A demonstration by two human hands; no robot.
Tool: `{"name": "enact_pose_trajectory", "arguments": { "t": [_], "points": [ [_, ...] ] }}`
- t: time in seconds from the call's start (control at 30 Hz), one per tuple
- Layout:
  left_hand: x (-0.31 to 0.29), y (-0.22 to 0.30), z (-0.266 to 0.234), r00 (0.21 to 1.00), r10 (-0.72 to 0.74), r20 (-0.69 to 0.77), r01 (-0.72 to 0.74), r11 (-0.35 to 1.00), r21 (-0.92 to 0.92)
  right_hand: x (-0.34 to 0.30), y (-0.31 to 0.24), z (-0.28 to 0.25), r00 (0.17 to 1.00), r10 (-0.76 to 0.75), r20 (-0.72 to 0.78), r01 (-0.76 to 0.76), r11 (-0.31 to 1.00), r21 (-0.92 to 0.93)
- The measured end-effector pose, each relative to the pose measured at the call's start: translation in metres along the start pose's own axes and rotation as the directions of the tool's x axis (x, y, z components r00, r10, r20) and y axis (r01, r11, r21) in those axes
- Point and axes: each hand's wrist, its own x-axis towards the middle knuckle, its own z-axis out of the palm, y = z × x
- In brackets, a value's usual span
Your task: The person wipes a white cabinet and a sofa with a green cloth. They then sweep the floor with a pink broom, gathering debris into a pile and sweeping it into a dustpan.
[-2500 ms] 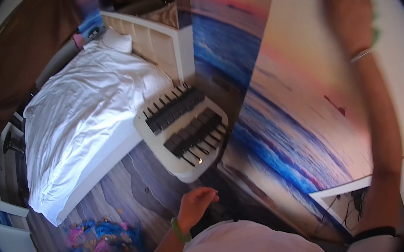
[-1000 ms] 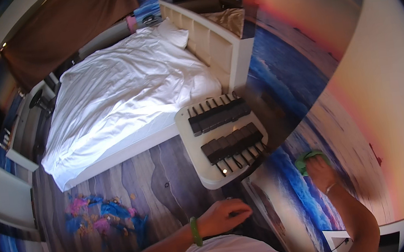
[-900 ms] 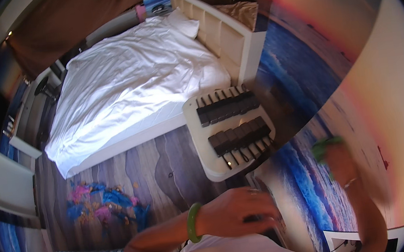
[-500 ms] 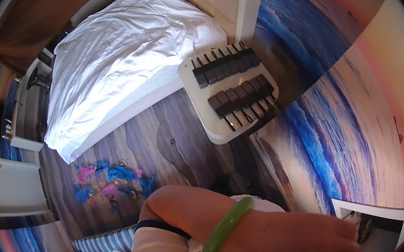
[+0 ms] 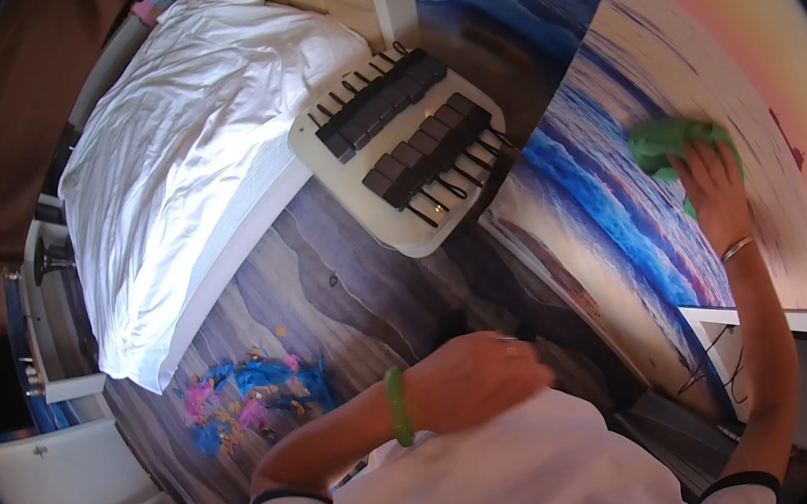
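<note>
My right hand [image 5: 715, 188] is stretched out to the right wall, with its fingers pressing a bunched green cloth [image 5: 674, 144] against the printed surface. A silver-coloured bangle circles that wrist. My left hand [image 5: 480, 379] is held across my body at chest height, its back toward me and its fingers loosely curled in. No object shows in it, and its palm is hidden. A green bangle [image 5: 398, 406] sits on the left wrist. The wall mural [image 5: 607, 187] under the cloth pictures blue waves and pale sand.
A pale rounded table [image 5: 345, 184] holds two rows of dark boxy pieces [image 5: 431, 148] with strap loops. Behind it stands a bed [image 5: 199, 146] with a white cover. Blue and pink scraps [image 5: 254, 391] lie scattered on the wood-patterned floor. A white-framed shelf [image 5: 784, 316] stands below my right arm.
My right hand has come into view with the green cloth on the wall. My left arm has drawn back from the lower right toward my chest, and the view has turned rightward.
</note>
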Motion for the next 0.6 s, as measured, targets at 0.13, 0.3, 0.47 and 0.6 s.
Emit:
{"name": "enact_pose_trajectory", "arguments": {
  "t": [0.13, 0.3, 0.47, 0.6],
  "points": [
    [-0.053, -0.014, 0.026, 0.893, -0.447, -0.044, 0.443, 0.893, -0.075, 0.078, 0.057, -0.063, 0.921, 0.193, -0.339, -0.273, 0.939, -0.208],
    [-0.075, -0.008, 0.041, 0.746, -0.64, -0.186, 0.596, 0.766, -0.241, 0.144, 0.026, -0.037, 0.857, 0.217, -0.467, -0.298, 0.949, -0.105],
    [-0.077, -0.009, 0.043, 0.702, -0.67, -0.242, 0.64, 0.743, -0.197, 0.084, -0.117, 0.136, 0.995, -0.076, -0.058, 0.078, 0.997, 0.028],
    [-0.09, -0.013, 0.041, 0.648, -0.727, -0.227, 0.705, 0.685, -0.182, -0.054, -0.156, 0.2, 0.839, -0.476, 0.263, 0.48, 0.876, 0.053]
  ]
}}
